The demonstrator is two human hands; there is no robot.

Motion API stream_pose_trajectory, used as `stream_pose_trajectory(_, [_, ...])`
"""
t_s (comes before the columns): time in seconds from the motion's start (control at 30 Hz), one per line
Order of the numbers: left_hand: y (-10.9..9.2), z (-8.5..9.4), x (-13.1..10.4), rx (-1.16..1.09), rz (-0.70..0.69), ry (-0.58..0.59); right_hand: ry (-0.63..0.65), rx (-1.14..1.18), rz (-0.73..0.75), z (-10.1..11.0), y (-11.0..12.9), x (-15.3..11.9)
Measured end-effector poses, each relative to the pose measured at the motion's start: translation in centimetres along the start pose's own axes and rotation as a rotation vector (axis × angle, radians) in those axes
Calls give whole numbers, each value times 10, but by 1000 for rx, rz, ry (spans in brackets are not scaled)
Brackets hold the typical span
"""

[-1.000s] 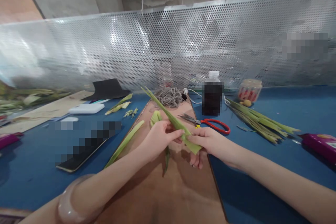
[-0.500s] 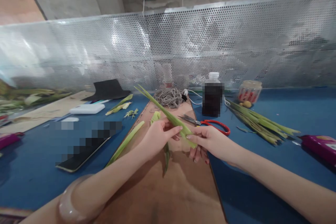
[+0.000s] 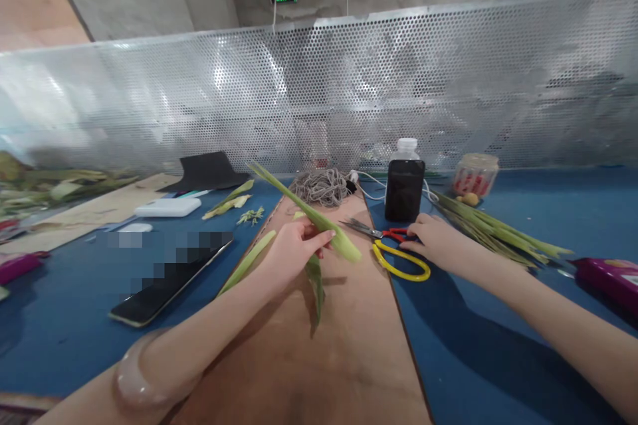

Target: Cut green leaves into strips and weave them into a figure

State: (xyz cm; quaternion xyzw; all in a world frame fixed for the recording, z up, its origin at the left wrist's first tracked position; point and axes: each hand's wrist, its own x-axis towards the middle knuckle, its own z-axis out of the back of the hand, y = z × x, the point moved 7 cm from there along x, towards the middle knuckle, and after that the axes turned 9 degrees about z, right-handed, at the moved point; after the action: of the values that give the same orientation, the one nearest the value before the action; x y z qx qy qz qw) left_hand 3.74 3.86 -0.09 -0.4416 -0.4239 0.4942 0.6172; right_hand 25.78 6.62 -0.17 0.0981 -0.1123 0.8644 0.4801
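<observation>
My left hand [image 3: 299, 244] pinches a long pale-green corn husk strip [image 3: 289, 198], its narrow end pointing up and to the left and its broad end to the right. A darker green leaf piece [image 3: 315, 285] hangs below that hand. My right hand [image 3: 441, 242] has its thumb and fingers closed at the red handle of the scissors [image 3: 401, 273]; the fingers hide part of that loop. The yellow loop lies towards me and the blades point left over the brown board [image 3: 349, 345]. Another green strip [image 3: 249, 262] lies by my left forearm.
Tangled grey cord [image 3: 321, 187] lies at the board's far end. Behind the scissors stand a phone [image 3: 405, 189] and a white-capped bottle [image 3: 407, 146]. A bundle of green stalks [image 3: 498, 226] and a jar [image 3: 476, 174] are right; a dark slab [image 3: 169, 285] is left.
My right hand has let go of the husk strip and moved right to the scissors' red handle. The yellow loop, hidden before, now shows. My left hand keeps the strip in nearly the same place.
</observation>
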Motion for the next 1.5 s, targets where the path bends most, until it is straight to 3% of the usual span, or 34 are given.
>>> stream_pose_trajectory(0.17, [-3,-4,-5,-7,6,9,-99,42,-17,22,26,0])
stream_pose_trajectory(0.2, [-4,-6,-6,-9,9,20,-127,218,-7,27,36,-1])
stream_pose_trajectory(0.3, [-6,-12,-10,-5,1,64,33,736,56,23,72,-5])
stream_pose_trajectory(0.43, [-7,-13,-12,10,-7,63,105,1037,77,18,94,-10])
stream_pose_trajectory(0.8, [-11,-14,-15,24,11,30,143,1407,-116,9,103,-11])
stream_pose_trajectory(1.23, [-12,-15,-19,-118,-32,-66,-27,1517,-330,4,92,-13])
stream_pose_trajectory(1.5, [-3,-7,-15,-198,26,-110,-37,1682,-300,-1,96,-11])
